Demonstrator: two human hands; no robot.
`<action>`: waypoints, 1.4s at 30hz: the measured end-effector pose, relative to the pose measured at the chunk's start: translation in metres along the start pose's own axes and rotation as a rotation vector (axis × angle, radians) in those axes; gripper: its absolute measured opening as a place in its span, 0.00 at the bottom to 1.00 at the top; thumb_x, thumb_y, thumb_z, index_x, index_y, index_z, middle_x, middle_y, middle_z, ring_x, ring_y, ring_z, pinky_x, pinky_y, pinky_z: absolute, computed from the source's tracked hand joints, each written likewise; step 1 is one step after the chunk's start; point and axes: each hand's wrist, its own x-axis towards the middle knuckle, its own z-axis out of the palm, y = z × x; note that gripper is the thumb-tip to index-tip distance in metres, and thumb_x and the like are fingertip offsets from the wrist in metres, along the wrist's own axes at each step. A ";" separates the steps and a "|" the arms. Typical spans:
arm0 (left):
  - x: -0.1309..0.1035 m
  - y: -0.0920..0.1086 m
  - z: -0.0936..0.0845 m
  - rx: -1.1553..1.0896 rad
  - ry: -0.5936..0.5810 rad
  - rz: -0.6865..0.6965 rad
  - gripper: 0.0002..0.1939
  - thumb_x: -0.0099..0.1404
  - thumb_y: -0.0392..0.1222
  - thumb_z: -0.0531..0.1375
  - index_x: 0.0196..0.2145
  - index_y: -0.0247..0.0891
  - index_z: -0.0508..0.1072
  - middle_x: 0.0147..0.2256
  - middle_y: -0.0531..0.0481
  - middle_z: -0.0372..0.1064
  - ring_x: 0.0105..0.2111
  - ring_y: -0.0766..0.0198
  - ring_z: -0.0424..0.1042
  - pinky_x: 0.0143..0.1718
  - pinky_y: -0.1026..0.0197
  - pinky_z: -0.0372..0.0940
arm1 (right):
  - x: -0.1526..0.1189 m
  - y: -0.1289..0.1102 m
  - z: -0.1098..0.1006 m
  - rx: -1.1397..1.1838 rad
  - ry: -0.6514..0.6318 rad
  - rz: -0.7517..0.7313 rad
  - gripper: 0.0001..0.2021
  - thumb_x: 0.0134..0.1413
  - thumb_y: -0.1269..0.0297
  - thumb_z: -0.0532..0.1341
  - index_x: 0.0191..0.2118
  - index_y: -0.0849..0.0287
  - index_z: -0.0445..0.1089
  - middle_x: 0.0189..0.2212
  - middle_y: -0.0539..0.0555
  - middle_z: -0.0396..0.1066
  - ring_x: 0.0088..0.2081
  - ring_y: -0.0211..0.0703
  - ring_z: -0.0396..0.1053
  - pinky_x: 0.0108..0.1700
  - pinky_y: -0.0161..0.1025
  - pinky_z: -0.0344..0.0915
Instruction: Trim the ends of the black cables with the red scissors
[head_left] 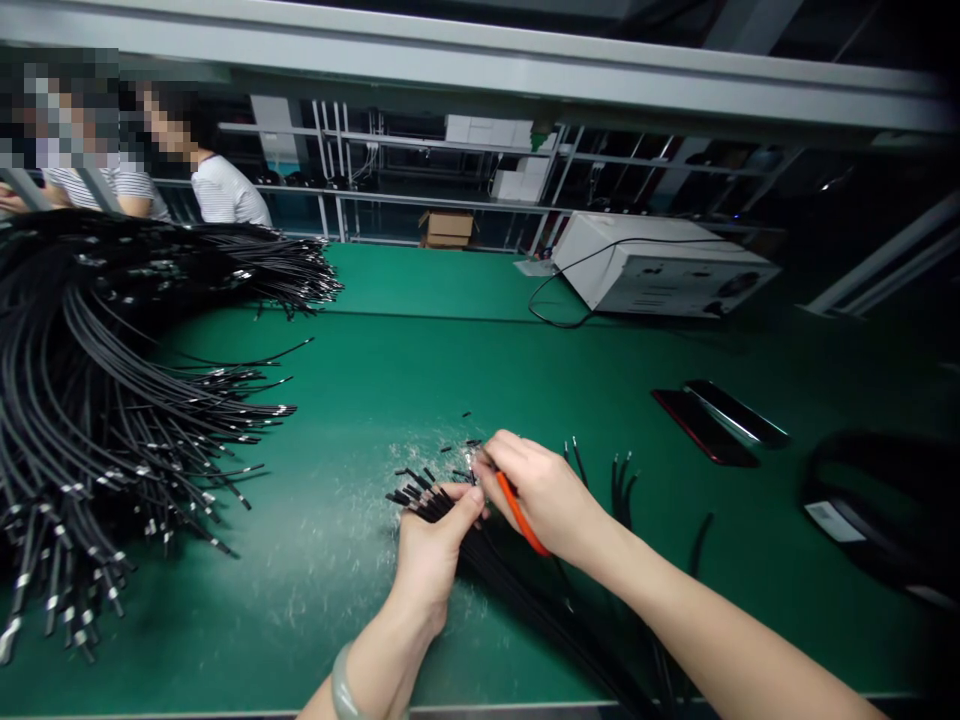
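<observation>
My left hand [435,550] is closed around a bundle of black cables [517,590], whose cut ends fan out past the thumb to the left. A pale bangle circles that wrist. Close beside it, my right hand [536,490] grips an orange-handled tool [521,515], its jaws mostly hidden by the fingers near the cable ends. What kind of cutter or pliers it is cannot be made out. White fibre scraps and a few short black offcuts [448,449] lie on the green mat around both hands.
A large heap of black cables [112,400] with silvery ends covers the left side. More cable ends [621,480] lie right of my hands. Two phone-like slabs [709,428], a black coil with a label [862,530] and a white machine [652,265] stand farther right. Two people sit at the back left.
</observation>
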 end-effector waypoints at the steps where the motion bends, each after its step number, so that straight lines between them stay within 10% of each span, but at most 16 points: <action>1: 0.000 0.001 0.000 0.010 0.002 0.000 0.10 0.52 0.45 0.65 0.26 0.33 0.75 0.24 0.51 0.69 0.26 0.66 0.65 0.30 0.65 0.58 | 0.000 0.000 0.000 0.093 0.008 0.096 0.13 0.60 0.60 0.48 0.29 0.60 0.63 0.28 0.54 0.64 0.29 0.38 0.61 0.32 0.34 0.56; 8: -0.002 0.002 0.000 0.013 -0.002 -0.009 0.11 0.52 0.45 0.65 0.24 0.34 0.74 0.24 0.50 0.69 0.27 0.66 0.65 0.30 0.65 0.58 | 0.005 -0.002 0.005 0.370 -0.073 0.303 0.14 0.59 0.57 0.49 0.28 0.60 0.61 0.19 0.47 0.61 0.20 0.33 0.57 0.24 0.31 0.53; 17: 0.000 0.002 0.001 -0.004 0.027 0.018 0.09 0.51 0.41 0.64 0.20 0.33 0.72 0.22 0.51 0.68 0.25 0.64 0.65 0.30 0.64 0.59 | 0.003 0.004 -0.001 -0.332 -0.056 -0.404 0.12 0.60 0.67 0.47 0.28 0.61 0.62 0.26 0.53 0.63 0.27 0.37 0.59 0.32 0.37 0.51; 24: 0.001 0.001 -0.001 0.013 0.046 -0.065 0.11 0.53 0.46 0.63 0.26 0.33 0.75 0.23 0.49 0.70 0.25 0.66 0.65 0.29 0.65 0.58 | -0.007 0.017 -0.011 -0.290 -0.116 -0.046 0.11 0.59 0.58 0.51 0.31 0.59 0.60 0.29 0.53 0.61 0.27 0.38 0.59 0.30 0.35 0.52; 42: 0.002 -0.002 -0.002 0.016 0.054 -0.082 0.12 0.52 0.46 0.65 0.28 0.32 0.75 0.23 0.50 0.70 0.26 0.66 0.65 0.30 0.64 0.58 | -0.005 0.022 -0.006 -0.646 -0.214 -0.324 0.05 0.54 0.73 0.54 0.29 0.60 0.62 0.25 0.50 0.64 0.25 0.37 0.59 0.33 0.40 0.45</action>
